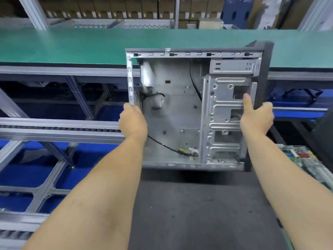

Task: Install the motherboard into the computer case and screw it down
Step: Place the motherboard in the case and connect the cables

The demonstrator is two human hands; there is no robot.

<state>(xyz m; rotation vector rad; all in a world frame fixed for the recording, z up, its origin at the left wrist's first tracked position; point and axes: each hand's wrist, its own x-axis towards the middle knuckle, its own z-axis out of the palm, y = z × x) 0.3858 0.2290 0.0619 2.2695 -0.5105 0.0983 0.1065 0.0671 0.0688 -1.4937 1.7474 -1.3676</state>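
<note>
Open case (pixel 180 112) tilted up, left hand (pixel 133 121) gripping rear edge, right hand (pixel 256 117) gripping front edge, dark mat (pixel 198 213) below, motherboard (pixel 304 159) far right

Even, bright overhead light; a soft shadow is cast under the computer case (pixel 180 112). Motion blur and wide-angle edge bending are seen.

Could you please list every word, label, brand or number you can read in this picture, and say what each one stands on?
None can be read.
White labels on the cartons on the back shelves: too small and blurred.
Markings on the motherboard at the right: too blurred.
The case, gripped by the left hand and right hand: no text visible, only stamped slots and holes.
</note>
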